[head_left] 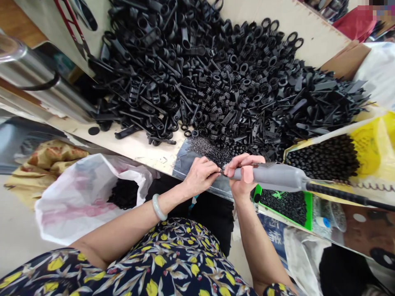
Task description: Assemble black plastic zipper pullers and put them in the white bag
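My right hand (243,176) is wrapped round a grey electric screwdriver (277,176), which lies level with its tip pointing left. My left hand (202,174) pinches a small dark piece at that tip; the piece is mostly hidden by the fingers. Both hands nearly meet above the front edge of the table, over a dark mat (187,158). Just beyond them lies a heap of tiny screws (205,148), and behind it a large pile of black plastic parts (228,82).
A green tray (309,209) of small black pieces is right of my right hand, near a yellow bag (375,142) of black parts. A steel cylinder (46,80) leans at the left. Below it stands a white bag (70,201). The screwdriver's cable (339,194) runs right.
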Demonstrator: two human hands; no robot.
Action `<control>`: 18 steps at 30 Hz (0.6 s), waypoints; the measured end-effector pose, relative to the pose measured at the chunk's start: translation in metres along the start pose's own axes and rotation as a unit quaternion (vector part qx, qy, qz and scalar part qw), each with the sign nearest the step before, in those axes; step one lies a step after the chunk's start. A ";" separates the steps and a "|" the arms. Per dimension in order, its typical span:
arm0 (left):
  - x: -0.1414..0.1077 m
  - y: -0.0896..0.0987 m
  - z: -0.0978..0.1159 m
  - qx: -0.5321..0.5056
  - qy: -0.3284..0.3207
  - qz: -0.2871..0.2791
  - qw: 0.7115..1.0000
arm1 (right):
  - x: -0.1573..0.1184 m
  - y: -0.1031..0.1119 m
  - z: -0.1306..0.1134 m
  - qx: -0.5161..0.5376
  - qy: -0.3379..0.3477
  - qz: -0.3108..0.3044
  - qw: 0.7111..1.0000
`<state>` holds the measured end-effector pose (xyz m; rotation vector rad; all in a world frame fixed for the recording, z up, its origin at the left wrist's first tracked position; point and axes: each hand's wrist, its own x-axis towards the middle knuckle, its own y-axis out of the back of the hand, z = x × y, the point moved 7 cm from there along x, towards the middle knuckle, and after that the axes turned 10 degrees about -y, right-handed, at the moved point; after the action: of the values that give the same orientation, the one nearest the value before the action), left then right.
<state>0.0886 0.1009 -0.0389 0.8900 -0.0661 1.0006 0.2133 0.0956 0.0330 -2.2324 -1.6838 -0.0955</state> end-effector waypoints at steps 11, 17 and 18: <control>-0.001 -0.002 -0.004 -0.010 0.005 -0.008 1.000 | 0.002 -0.001 0.011 -0.056 -0.027 -0.019 0.998; -0.001 -0.004 -0.005 -0.004 -0.006 -0.016 1.000 | 0.004 -0.009 0.020 -0.059 -0.043 -0.072 0.995; -0.001 -0.005 -0.005 -0.003 -0.006 -0.018 1.000 | 0.005 -0.009 0.021 -0.051 -0.047 -0.075 0.995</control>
<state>0.0897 0.1024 -0.0455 0.8886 -0.0623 0.9604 0.2030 0.1084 0.0162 -2.2112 -1.9369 -0.1170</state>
